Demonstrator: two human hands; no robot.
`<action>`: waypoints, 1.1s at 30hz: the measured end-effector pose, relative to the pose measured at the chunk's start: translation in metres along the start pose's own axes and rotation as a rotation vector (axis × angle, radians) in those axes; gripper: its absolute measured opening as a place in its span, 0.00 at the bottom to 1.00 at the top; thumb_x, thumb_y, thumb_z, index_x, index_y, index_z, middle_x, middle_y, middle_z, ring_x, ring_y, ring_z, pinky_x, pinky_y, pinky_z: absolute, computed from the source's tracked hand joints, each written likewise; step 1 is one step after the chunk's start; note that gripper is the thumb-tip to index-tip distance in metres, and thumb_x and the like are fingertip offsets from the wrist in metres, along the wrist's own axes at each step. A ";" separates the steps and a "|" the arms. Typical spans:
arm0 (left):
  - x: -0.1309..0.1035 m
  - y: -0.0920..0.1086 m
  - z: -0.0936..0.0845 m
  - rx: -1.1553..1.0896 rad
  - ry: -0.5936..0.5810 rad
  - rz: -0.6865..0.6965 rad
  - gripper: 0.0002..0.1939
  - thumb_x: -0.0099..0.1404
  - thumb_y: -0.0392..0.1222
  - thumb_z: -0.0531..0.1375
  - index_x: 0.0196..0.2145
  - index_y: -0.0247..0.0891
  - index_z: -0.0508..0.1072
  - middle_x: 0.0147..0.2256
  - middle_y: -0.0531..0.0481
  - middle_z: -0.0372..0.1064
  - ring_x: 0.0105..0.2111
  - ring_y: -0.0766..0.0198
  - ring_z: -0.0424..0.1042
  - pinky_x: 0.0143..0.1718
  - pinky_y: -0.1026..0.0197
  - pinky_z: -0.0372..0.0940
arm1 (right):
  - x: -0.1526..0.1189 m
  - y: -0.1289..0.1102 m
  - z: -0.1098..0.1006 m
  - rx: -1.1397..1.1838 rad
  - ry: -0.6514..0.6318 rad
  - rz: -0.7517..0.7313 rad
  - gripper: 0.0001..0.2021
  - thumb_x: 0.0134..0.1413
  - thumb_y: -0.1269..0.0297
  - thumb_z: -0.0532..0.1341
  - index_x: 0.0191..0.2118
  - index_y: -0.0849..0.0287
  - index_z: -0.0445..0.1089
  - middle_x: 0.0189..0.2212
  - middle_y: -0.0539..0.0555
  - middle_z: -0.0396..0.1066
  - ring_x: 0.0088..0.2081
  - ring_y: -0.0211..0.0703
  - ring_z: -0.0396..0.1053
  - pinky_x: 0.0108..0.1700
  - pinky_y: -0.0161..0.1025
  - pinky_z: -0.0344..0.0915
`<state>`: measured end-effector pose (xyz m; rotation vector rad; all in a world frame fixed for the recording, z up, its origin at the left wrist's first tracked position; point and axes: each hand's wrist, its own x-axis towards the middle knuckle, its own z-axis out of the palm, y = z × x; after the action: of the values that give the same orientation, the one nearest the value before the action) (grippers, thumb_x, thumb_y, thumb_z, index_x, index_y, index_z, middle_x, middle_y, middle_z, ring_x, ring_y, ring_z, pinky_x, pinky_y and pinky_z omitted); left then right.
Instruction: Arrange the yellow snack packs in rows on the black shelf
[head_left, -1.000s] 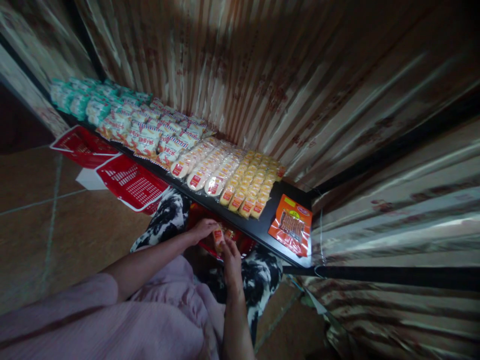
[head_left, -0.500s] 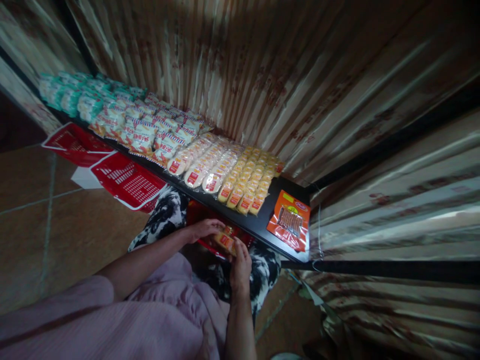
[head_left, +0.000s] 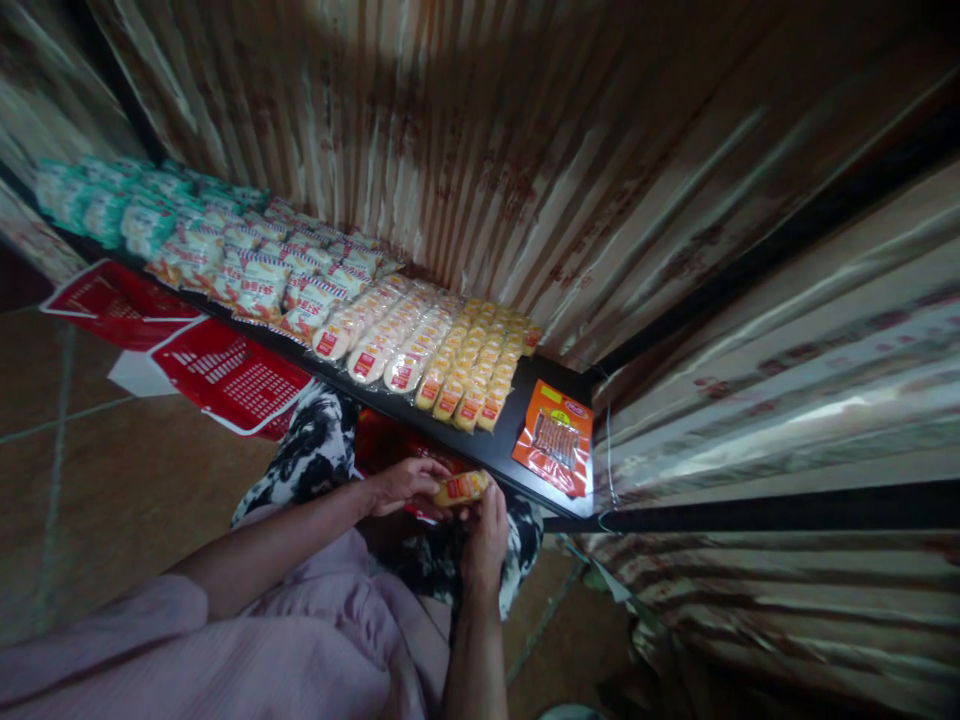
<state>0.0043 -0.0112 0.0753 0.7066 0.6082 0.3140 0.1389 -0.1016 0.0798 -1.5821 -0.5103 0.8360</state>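
As I look down in the head view, the small, oblong yellow packet in shiny wrap with a red-and-orange label (head_left: 460, 488) lies almost level between my two hands. One second ago it stood nearly on end there, and half a second ago it slanted down toward my right side; now it has been turned so that its printed face looks up at me. The whole scene has also slid a little leftward in my sight.

My left forearm reaches in from the lower left, and my bare left hand (head_left: 409, 483) is bent at the fingers, their tips closed on the packet's left end. My right forearm rises from below, wrist up, and my bare right hand (head_left: 486, 530) pinches the other end between thumb and fingers. So each grip is nearly closed, with only the packet's thickness between the digits.

The packet looks plump and whole, its wrap catching some light; the lettering is too small for me to read. It is above my lap, just in front of the long black shelf (head_left: 528, 376), where rows of similar yellow packets (head_left: 472, 365) lie beside a flat orange pouch (head_left: 555, 440).
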 end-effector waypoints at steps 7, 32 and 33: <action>0.004 -0.011 0.022 -0.055 0.104 0.072 0.19 0.51 0.35 0.64 0.40 0.33 0.64 0.34 0.45 0.73 0.30 0.61 0.76 0.36 0.57 0.70 | -0.005 0.007 0.001 0.102 0.039 -0.041 0.37 0.47 0.47 0.62 0.60 0.61 0.57 0.45 0.57 0.72 0.43 0.45 0.70 0.43 0.38 0.65; 0.013 -0.015 0.025 0.238 0.278 0.191 0.11 0.51 0.32 0.62 0.34 0.35 0.66 0.30 0.54 0.68 0.30 0.68 0.68 0.33 0.66 0.62 | -0.005 0.014 0.007 -0.024 0.099 -0.078 0.30 0.47 0.45 0.61 0.51 0.61 0.63 0.42 0.59 0.74 0.45 0.48 0.71 0.45 0.41 0.66; 0.013 -0.015 0.025 0.239 0.283 0.198 0.11 0.51 0.32 0.62 0.34 0.35 0.66 0.31 0.53 0.68 0.30 0.68 0.68 0.33 0.66 0.62 | -0.005 0.014 0.007 -0.031 0.100 -0.086 0.30 0.48 0.45 0.61 0.52 0.60 0.63 0.42 0.58 0.74 0.45 0.48 0.71 0.45 0.41 0.66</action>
<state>0.0311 -0.0287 0.0750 0.9648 0.8554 0.5366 0.1287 -0.1030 0.0670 -1.6098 -0.5174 0.6836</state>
